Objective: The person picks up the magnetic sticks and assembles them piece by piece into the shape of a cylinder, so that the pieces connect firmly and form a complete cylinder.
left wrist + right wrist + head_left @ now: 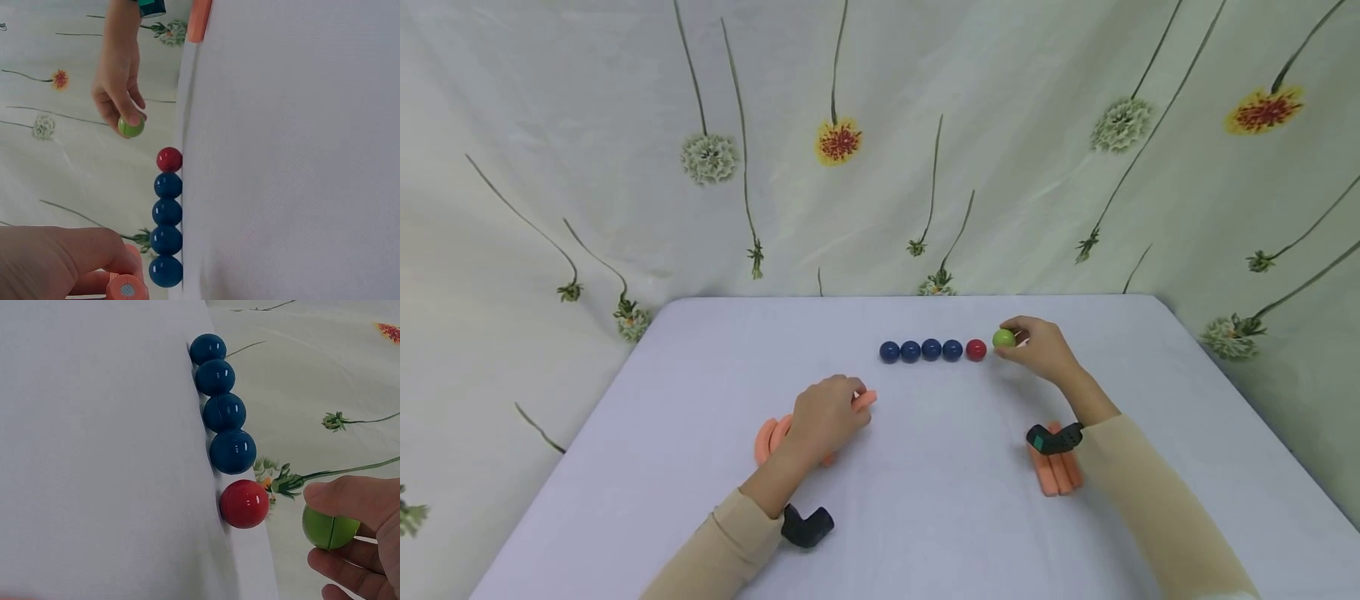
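Note:
My right hand [1043, 348] pinches a green ball [1003, 337] between thumb and fingers, just right of a red ball [976, 350]. In the right wrist view a seam line runs across the green ball [328, 528]. Several dark blue balls [931, 349] continue the row to the left of the red one. My left hand [829, 412] grips a coral rod [864, 400], whose end shows a small grey disc in the left wrist view. Curved coral pieces [765, 440] lie beside and partly under this hand, which hides some of them.
Straight coral rods [1055, 473] lie side by side under the right wrist, partly covered by its black camera [1054, 439]. Another black camera [807, 527] sits at the left wrist. A flower-printed cloth [880, 208] hangs behind the white table [940, 500].

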A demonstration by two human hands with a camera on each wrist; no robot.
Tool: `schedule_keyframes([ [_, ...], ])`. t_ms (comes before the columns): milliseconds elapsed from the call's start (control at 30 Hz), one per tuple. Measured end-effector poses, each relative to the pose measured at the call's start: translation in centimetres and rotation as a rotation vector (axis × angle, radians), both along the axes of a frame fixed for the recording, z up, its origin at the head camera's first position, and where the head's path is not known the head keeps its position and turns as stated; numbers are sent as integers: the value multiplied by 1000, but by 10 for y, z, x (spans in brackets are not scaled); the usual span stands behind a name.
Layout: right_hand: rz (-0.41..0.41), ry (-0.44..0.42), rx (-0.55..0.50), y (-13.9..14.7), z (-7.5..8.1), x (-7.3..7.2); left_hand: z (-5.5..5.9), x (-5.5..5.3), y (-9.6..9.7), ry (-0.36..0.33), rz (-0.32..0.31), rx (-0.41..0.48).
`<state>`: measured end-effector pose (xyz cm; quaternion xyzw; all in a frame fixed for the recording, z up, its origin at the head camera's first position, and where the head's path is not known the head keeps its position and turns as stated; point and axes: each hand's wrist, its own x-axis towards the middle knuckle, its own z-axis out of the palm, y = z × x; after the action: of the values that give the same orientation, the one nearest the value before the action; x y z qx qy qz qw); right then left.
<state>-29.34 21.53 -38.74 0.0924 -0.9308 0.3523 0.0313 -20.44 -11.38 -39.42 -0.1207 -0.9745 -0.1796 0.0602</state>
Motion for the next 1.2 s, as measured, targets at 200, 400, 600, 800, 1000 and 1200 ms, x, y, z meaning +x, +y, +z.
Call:
schedule_keyframes([
  [200, 13, 14, 19, -4, 2, 11, 3, -1, 3, 22, -26, -6],
  [400, 35, 27, 17, -6, 4, 20, 3, -1, 7, 64, -40, 0],
  [600, 73, 51, 18, -11, 6, 27, 2, -3, 9, 76, -30, -12],
  [800, 108, 65, -3, -19, 7, 36, -1, -6, 12, 107, -40, 3],
  [1000, 149, 83, -52, -28, 3, 44, -1, -8, 16, 119, -59, 31],
  [1200, 189, 97, -97, -37, -1, 52, 0, -9, 20, 92, -61, 30],
])
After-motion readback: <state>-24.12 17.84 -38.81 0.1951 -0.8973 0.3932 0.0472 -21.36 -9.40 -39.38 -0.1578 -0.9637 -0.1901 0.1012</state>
